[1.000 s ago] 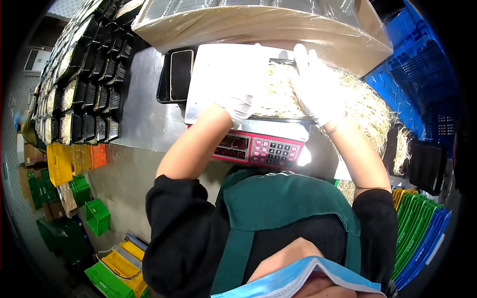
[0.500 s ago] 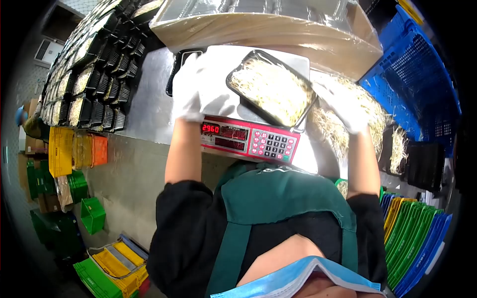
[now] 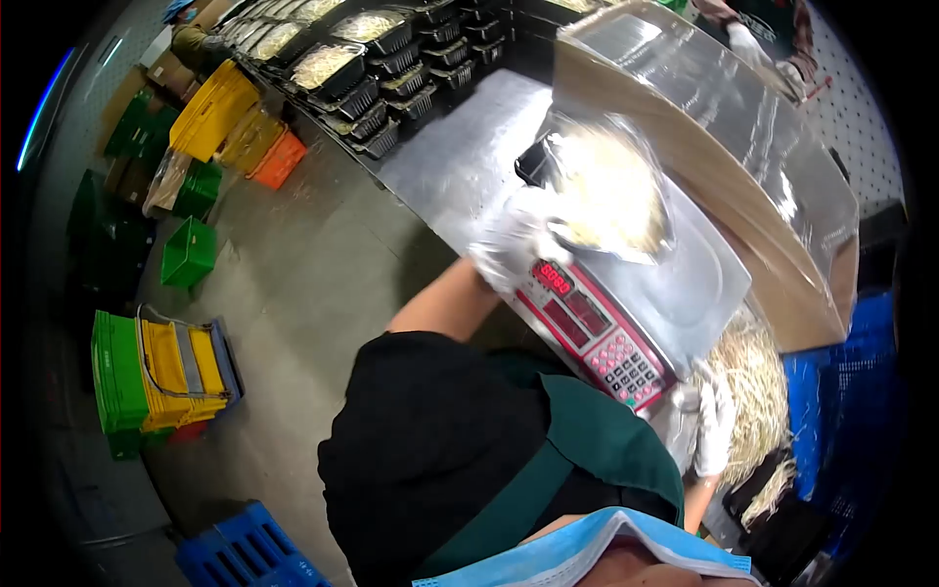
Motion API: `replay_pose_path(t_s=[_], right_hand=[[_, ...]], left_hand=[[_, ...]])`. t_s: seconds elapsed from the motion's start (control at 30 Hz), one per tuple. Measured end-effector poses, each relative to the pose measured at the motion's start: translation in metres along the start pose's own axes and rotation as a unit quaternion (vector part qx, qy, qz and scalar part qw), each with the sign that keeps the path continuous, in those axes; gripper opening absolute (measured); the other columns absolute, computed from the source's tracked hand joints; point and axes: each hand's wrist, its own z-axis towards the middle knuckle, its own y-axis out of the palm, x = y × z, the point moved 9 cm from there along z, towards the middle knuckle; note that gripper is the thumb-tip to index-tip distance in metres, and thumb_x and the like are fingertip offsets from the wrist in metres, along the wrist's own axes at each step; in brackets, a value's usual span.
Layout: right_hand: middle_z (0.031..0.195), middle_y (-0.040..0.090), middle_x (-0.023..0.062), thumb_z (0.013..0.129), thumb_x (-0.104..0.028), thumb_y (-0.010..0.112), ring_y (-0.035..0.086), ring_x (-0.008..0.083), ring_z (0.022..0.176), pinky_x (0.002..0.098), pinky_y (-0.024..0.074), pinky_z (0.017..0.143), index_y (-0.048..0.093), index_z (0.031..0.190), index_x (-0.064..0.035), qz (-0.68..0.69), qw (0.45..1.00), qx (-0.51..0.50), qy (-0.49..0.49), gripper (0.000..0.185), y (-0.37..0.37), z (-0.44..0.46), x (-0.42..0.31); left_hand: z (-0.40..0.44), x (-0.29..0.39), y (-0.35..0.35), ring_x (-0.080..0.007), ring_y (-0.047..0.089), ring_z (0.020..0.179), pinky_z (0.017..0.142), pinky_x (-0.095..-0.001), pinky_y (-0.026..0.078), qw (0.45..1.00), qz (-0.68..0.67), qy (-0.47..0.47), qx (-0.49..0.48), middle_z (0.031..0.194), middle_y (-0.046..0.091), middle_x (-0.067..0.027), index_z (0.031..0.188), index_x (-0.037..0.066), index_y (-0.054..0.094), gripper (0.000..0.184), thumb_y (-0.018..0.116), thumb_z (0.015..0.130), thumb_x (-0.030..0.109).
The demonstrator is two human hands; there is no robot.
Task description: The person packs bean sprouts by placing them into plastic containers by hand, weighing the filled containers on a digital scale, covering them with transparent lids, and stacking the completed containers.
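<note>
My left hand (image 3: pixel 518 240), in a white glove, grips the near-left side of a black tray of bean sprouts (image 3: pixel 606 191). The tray is smeared by motion over the left part of the scale's plate (image 3: pixel 709 274). Below the plate, the red scale panel (image 3: pixel 592 333) has lit red digits and a keypad. My gloved right hand (image 3: pixel 712 416) is by the scale's near right corner, fingers apart and nothing seen in them. A heap of loose bean sprouts (image 3: pixel 753 401) lies beside it. Another black tray (image 3: pixel 533 161) shows partly behind the held one.
Stacks of filled black trays (image 3: pixel 391 64) stand at the far left of the metal table (image 3: pixel 445 147). A plastic-lined cardboard box (image 3: pixel 704 166) sits behind the scale, a blue crate (image 3: pixel 812 391) at right. Another person's gloved hands (image 3: pixel 758 54) show beyond the box. Coloured crates (image 3: pixel 161 377) stand on the floor.
My view has swung left. The tray of sprouts has shifted to the left side of the scale with my left hand now on it; my right hand has left the tray and moved nearer me.
</note>
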Motion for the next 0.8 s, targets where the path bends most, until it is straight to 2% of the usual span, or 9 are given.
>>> replay_pose_path(t_s=[0.1, 0.2, 0.3, 0.37, 0.47, 0.57, 0.63, 0.7, 0.8], right_hand=[[0.084, 0.066, 0.0054, 0.097, -0.023, 0.051, 0.061, 0.0094, 0.072, 0.0225, 0.047, 0.066, 0.05, 0.128, -0.0003, 0.046, 0.994, 0.089, 0.031, 0.038, -0.029, -0.011, 0.047], [0.085, 0.065, 0.0037, 0.098, -0.022, 0.05, 0.058, 0.0076, 0.07, 0.0215, 0.046, 0.066, 0.053, 0.126, -0.0006, 0.051, 0.988, 0.136, 0.047, 0.036, -0.046, -0.011, 0.053], [0.087, 0.064, 0.003, 0.098, -0.021, 0.05, 0.058, 0.007, 0.075, 0.0214, 0.0453, 0.067, 0.054, 0.124, -0.0006, 0.018, 0.986, 0.166, 0.007, 0.033, -0.04, -0.001, 0.021], [0.086, 0.065, 0.0026, 0.098, -0.021, 0.05, 0.058, 0.0069, 0.074, 0.0214, 0.0449, 0.066, 0.056, 0.123, -0.0019, 0.0, 0.982, 0.187, 0.009, 0.031, -0.038, -0.002, 0.016], [0.092, 0.064, 0.0038, 0.096, -0.014, 0.052, 0.06, 0.0111, 0.084, 0.026, 0.0491, 0.079, 0.056, 0.122, 0.0003, -0.002, 0.979, 0.201, 0.045, 0.029, -0.048, -0.014, 0.035], [0.087, 0.064, 0.005, 0.096, -0.017, 0.054, 0.059, 0.012, 0.08, 0.0272, 0.0475, 0.073, 0.066, 0.105, -0.0005, -0.127, 0.941, 0.307, 0.059, 0.022, -0.093, -0.05, 0.069], [0.086, 0.064, 0.011, 0.093, -0.022, 0.057, 0.061, 0.02, 0.08, 0.033, 0.0463, 0.073, 0.065, 0.098, 0.0002, -0.203, 0.887, 0.392, 0.135, 0.024, -0.132, -0.089, 0.078], [0.1, 0.064, 0.0184, 0.091, -0.029, 0.058, 0.059, 0.0335, 0.094, 0.0398, 0.0454, 0.083, 0.064, 0.104, -0.0008, -0.308, 0.781, 0.538, 0.075, 0.031, -0.192, -0.146, 0.071], [0.106, 0.064, 0.0178, 0.087, -0.044, 0.056, 0.061, 0.0358, 0.097, 0.0452, 0.0492, 0.082, 0.064, 0.107, -0.0066, -0.478, 0.589, 0.611, 0.227, 0.043, -0.248, -0.211, 0.063]], left_hand=[[0.012, 0.115, -0.057, -0.0218, 0.067, 0.079, 0.068, -0.0287, 0.056, 0.976, 0.063, 0.2, 0.058, 0.099, 0.066, -0.0171, 0.108, -0.011, 0.06, 0.034, 0.058, 0.079, 0.007], [0.04, 0.226, -0.128, -0.0177, 0.056, 0.052, 0.045, -0.0294, 0.045, 0.907, 0.157, 0.336, 0.201, 0.072, 0.062, -0.0106, 0.09, -0.005, 0.062, 0.017, 0.053, 0.087, 0.009], [0.096, 0.307, -0.177, -0.0144, 0.049, 0.049, 0.045, -0.0253, 0.041, 0.937, 0.021, 0.304, 0.169, 0.057, 0.046, -0.0018, 0.083, 0.005, 0.053, 0.016, 0.064, 0.085, 0.015], [0.104, 0.321, -0.207, -0.0185, 0.057, 0.071, 0.057, -0.0272, 0.047, 0.916, 0.038, 0.292, 0.272, 0.076, 0.056, -0.0032, 0.098, 0.005, 0.053, 0.029, 0.063, 0.088, 0.031], [0.082, 0.26, -0.167, -0.0226, 0.059, 0.099, 0.079, -0.0349, 0.049, 0.887, 0.042, 0.364, 0.283, 0.104, 0.061, -0.005, 0.12, 0.011, 0.05, 0.041, 0.053, 0.094, 0.042], [0.062, 0.128, -0.114, -0.0188, 0.06, 0.103, 0.083, -0.0314, 0.05, 0.933, 0.137, 0.252, 0.216, 0.119, 0.057, -0.008, 0.12, 0.006, 0.052, 0.029, 0.059, 0.093, 0.015], [0.059, 0.069, -0.1, -0.0128, 0.057, 0.069, 0.06, -0.0238, 0.046, 0.959, 0.148, 0.177, 0.162, 0.089, 0.063, -0.0075, 0.094, 0.003, 0.059, 0.011, 0.054, 0.09, 0.012], [0.063, 0.028, -0.083, -0.0071, 0.042, 0.05, 0.046, -0.0201, 0.035, 0.988, 0.09, 0.082, 0.099, 0.062, 0.046, 0.0024, 0.063, 0.011, 0.046, 0.025, 0.052, 0.088, 0.009], [0.051, 0.011, -0.071, -0.0129, 0.053, 0.06, 0.053, -0.0215, 0.044, 0.98, 0.092, 0.141, 0.11, 0.085, 0.063, -0.0084, 0.086, 0.003, 0.061, 0.014, 0.057, 0.089, 0.016]])
